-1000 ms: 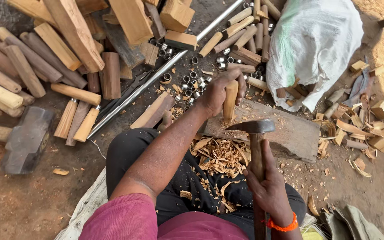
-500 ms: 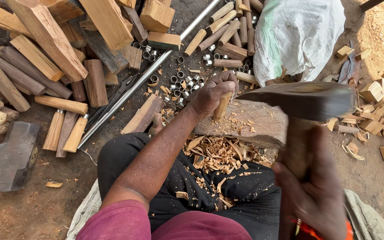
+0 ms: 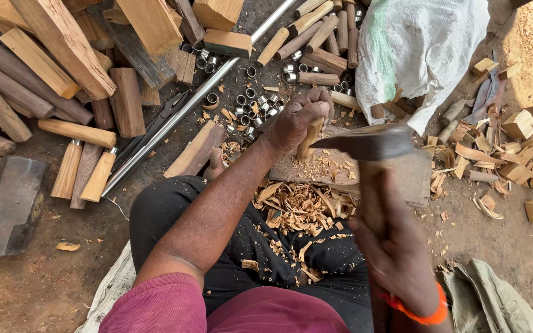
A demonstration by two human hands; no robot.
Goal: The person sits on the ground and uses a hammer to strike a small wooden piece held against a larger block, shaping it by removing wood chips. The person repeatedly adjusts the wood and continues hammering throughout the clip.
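Note:
My left hand [image 3: 298, 120] grips a short wooden peg [image 3: 309, 139] and holds it upright on a flat wooden block [image 3: 414, 179]. My right hand [image 3: 396, 259], with an orange band at the wrist, is closed on the wooden handle of an adze-like tool [image 3: 368, 185]. Its dark metal head [image 3: 365, 143] is blurred and sits right beside the peg, just below my left hand. Pale wood shavings [image 3: 297, 206] lie heaped on my lap and on the block.
Cut wooden billets [image 3: 63, 43] are stacked at the left and top. A long metal pipe [image 3: 180, 114] and several small metal rings [image 3: 248, 102] lie on the dirt. A heavy sledge head [image 3: 10, 206] sits far left, a white sack [image 3: 421, 43] top right, wood offcuts [image 3: 519, 148] at the right.
The tool rose off the block toward the camera half a second ago, and has now swung down again to the peg. My left hand has kept the peg upright throughout.

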